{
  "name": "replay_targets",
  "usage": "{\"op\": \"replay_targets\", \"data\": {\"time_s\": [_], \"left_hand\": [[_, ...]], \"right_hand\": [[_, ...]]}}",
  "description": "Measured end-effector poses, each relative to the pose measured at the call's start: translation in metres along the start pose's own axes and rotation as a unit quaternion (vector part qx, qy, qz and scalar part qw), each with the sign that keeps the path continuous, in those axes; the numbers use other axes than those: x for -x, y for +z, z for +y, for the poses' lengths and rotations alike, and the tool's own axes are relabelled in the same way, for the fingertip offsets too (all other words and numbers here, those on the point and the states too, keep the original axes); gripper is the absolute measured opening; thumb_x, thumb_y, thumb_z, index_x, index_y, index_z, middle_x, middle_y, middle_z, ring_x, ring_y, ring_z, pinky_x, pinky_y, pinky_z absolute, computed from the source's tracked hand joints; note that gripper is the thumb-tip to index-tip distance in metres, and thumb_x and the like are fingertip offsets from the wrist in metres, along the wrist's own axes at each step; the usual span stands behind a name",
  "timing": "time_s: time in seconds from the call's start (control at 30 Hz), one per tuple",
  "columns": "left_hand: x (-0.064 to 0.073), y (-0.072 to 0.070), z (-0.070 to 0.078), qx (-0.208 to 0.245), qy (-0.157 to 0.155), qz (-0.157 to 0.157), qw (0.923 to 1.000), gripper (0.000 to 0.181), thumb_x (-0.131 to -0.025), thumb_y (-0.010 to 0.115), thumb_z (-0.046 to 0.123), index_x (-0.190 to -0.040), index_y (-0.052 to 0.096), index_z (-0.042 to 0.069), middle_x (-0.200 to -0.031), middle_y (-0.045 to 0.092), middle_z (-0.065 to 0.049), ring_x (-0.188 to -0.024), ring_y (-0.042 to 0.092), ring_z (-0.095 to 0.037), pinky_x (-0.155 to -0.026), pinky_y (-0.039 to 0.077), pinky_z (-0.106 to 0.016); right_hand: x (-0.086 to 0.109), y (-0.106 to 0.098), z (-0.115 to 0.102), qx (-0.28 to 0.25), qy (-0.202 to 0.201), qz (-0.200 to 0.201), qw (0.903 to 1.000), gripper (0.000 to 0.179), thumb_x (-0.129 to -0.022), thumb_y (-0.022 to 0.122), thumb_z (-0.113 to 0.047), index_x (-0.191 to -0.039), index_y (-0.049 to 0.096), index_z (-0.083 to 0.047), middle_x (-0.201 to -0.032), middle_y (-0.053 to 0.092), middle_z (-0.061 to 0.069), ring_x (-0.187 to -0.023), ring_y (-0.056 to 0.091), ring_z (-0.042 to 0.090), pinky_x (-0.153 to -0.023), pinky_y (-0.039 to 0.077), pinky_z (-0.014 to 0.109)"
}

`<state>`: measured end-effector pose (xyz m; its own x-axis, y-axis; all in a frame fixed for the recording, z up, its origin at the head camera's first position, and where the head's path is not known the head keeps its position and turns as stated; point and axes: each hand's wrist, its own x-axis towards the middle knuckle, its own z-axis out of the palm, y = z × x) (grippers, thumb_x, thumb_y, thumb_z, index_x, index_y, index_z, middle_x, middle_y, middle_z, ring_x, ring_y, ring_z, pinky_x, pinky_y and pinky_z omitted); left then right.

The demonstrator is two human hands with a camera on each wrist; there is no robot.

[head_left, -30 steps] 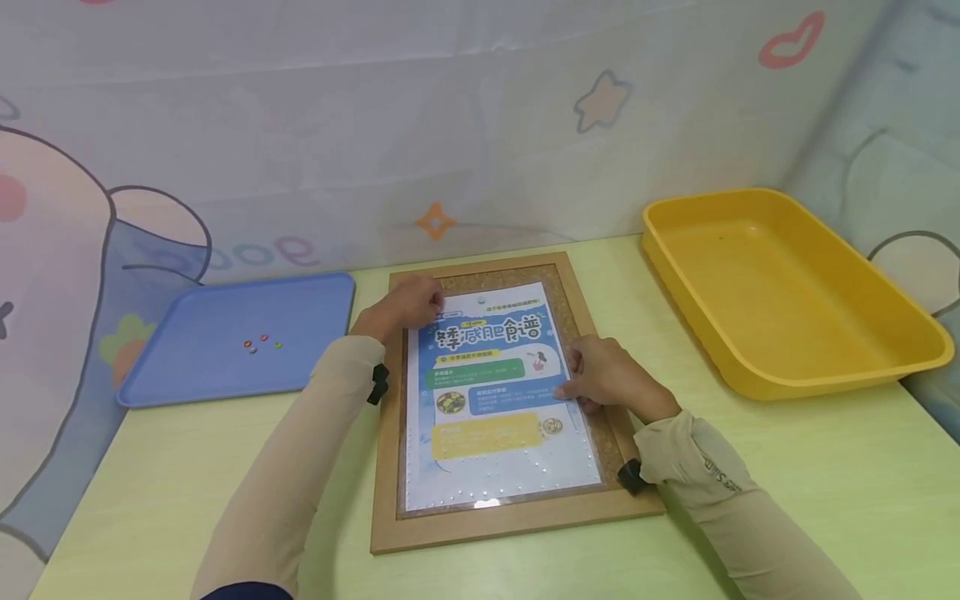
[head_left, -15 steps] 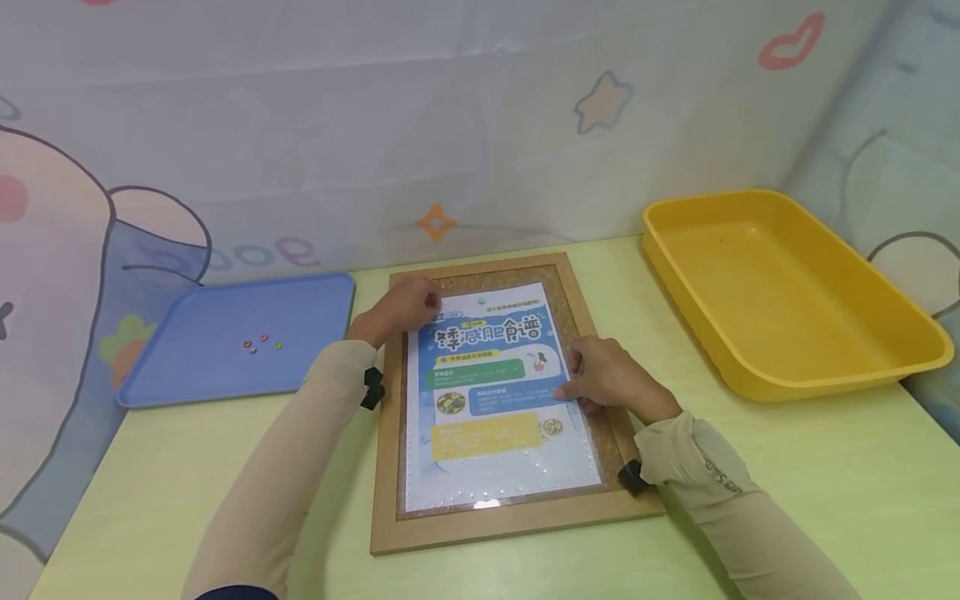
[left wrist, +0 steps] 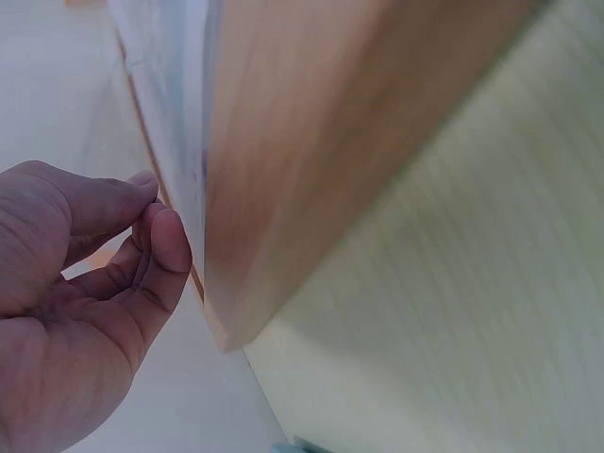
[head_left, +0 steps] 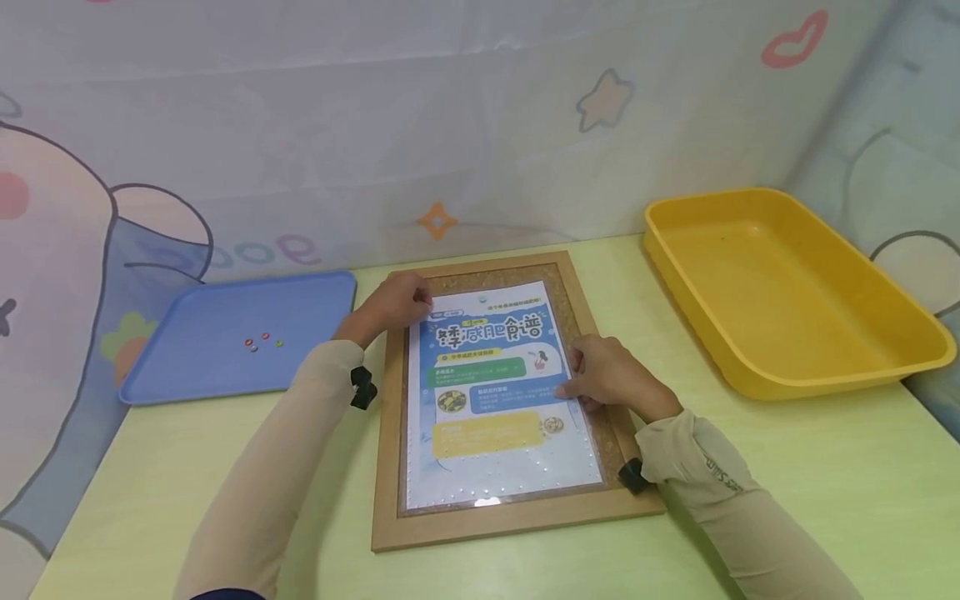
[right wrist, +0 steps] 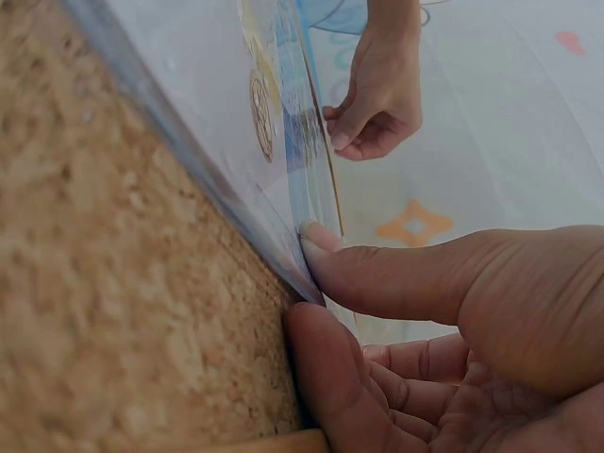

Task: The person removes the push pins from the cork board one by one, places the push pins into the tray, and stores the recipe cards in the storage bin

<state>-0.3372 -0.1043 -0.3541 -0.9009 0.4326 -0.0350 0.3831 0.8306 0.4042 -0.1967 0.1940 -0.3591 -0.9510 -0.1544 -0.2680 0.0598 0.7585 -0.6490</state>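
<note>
A printed poster (head_left: 495,392) in a clear sleeve lies on a wood-framed corkboard (head_left: 517,521). My right hand (head_left: 611,375) pinches the sleeve's right edge; in the right wrist view the thumb (right wrist: 396,278) lies on the sheet and the index finger (right wrist: 326,354) sits at its edge, against the cork. Over the poster's upper left corner hovers my left hand (head_left: 397,302), with thumb and index fingertips together in the left wrist view. Whether something small lies between them is hidden.
A blue tray (head_left: 202,333) with several tiny coloured pieces (head_left: 265,336) stands to the left. At the right is a deep yellow tub (head_left: 810,308). A patterned cloth (head_left: 487,125) hangs behind the pale table (head_left: 300,500).
My left hand and forearm have shifted slightly left, showing more of the poster's upper left corner. The right hand keeps its grip on the sleeve's edge.
</note>
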Motion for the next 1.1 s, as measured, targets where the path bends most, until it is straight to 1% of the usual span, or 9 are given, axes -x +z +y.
{"op": "replay_targets", "data": {"time_s": [0.17,0.3,0.4,0.53,0.7,0.77,0.87,0.97,1.1], "left_hand": [[0.003,-0.005,-0.006,-0.007,0.007,0.014,0.9999,0.009,-0.091,0.060,0.003,-0.085,0.066,0.000,-0.089,0.061,-0.012,-0.079,0.054,-0.024,-0.067,0.043,-0.033],[0.007,-0.008,-0.013,-0.009,0.002,0.021,0.9997,0.011,-0.093,0.060,0.003,-0.084,0.066,0.000,-0.087,0.060,-0.012,-0.078,0.053,-0.024,-0.066,0.042,-0.032],[0.011,-0.010,-0.025,-0.009,0.006,0.027,0.9996,0.010,-0.093,0.062,0.003,-0.087,0.068,-0.002,-0.088,0.064,-0.014,-0.078,0.055,-0.024,-0.068,0.045,-0.034],[0.018,-0.017,-0.044,0.001,0.015,0.032,0.9994,0.010,-0.092,0.061,0.000,-0.088,0.070,-0.004,-0.090,0.069,-0.018,-0.078,0.059,-0.027,-0.073,0.049,-0.040],[0.029,-0.026,-0.067,0.017,0.003,0.032,0.9993,0.008,-0.089,0.060,-0.001,-0.085,0.067,-0.004,-0.085,0.067,-0.016,-0.078,0.057,-0.027,-0.073,0.047,-0.039],[0.035,-0.028,-0.076,0.015,0.001,0.035,0.9993,0.007,-0.088,0.061,-0.001,-0.084,0.065,-0.003,-0.083,0.064,-0.014,-0.077,0.056,-0.026,-0.073,0.046,-0.039],[0.044,-0.032,-0.088,0.007,-0.003,0.045,0.9990,0.007,-0.088,0.060,-0.002,-0.083,0.065,-0.003,-0.084,0.064,-0.015,-0.077,0.056,-0.027,-0.073,0.046,-0.040],[0.053,-0.035,-0.096,0.001,-0.023,0.052,0.9984,0.009,-0.088,0.060,0.001,-0.084,0.067,-0.002,-0.087,0.067,-0.017,-0.078,0.059,-0.029,-0.074,0.048,-0.044],[0.061,-0.039,-0.106,-0.016,-0.056,0.065,0.9962,0.010,-0.086,0.061,0.005,-0.081,0.067,-0.001,-0.085,0.067,-0.017,-0.078,0.059,-0.031,-0.074,0.047,-0.046]], "right_hand": [[-0.001,-0.002,0.001,0.001,0.001,0.001,1.0000,0.031,-0.082,0.081,-0.008,-0.089,0.053,0.001,-0.079,0.064,0.014,-0.053,0.059,0.015,-0.051,0.051,0.023],[-0.001,-0.001,0.002,0.002,0.000,0.000,1.0000,0.030,-0.082,0.081,-0.008,-0.088,0.053,0.000,-0.079,0.064,0.013,-0.052,0.059,0.014,-0.051,0.051,0.022],[0.000,0.000,0.002,0.002,0.001,0.000,1.0000,0.030,-0.082,0.081,-0.009,-0.088,0.053,0.000,-0.079,0.064,0.013,-0.052,0.059,0.015,-0.051,0.051,0.022],[0.000,0.000,0.001,0.003,0.000,0.000,1.0000,0.030,-0.082,0.081,-0.009,-0.089,0.053,0.000,-0.079,0.064,0.014,-0.053,0.059,0.015,-0.051,0.051,0.023],[0.001,-0.001,0.000,0.006,0.003,0.001,1.0000,0.030,-0.082,0.081,-0.010,-0.090,0.054,0.001,-0.079,0.064,0.014,-0.053,0.060,0.016,-0.051,0.052,0.023],[0.001,-0.002,0.000,0.006,0.005,0.001,1.0000,0.030,-0.082,0.081,-0.009,-0.090,0.054,0.001,-0.079,0.064,0.014,-0.053,0.060,0.016,-0.052,0.052,0.023],[0.002,-0.002,0.001,0.004,0.004,0.000,1.0000,0.030,-0.082,0.081,-0.009,-0.090,0.054,0.001,-0.079,0.064,0.014,-0.053,0.059,0.016,-0.052,0.052,0.023],[0.003,-0.002,0.001,0.003,0.005,0.001,1.0000,0.030,-0.082,0.081,-0.009,-0.090,0.054,0.001,-0.080,0.064,0.014,-0.053,0.059,0.015,-0.052,0.052,0.023],[0.004,-0.002,0.002,0.002,0.005,0.002,1.0000,0.030,-0.082,0.081,-0.009,-0.090,0.054,0.001,-0.080,0.064,0.014,-0.053,0.059,0.015,-0.052,0.052,0.023]]}}
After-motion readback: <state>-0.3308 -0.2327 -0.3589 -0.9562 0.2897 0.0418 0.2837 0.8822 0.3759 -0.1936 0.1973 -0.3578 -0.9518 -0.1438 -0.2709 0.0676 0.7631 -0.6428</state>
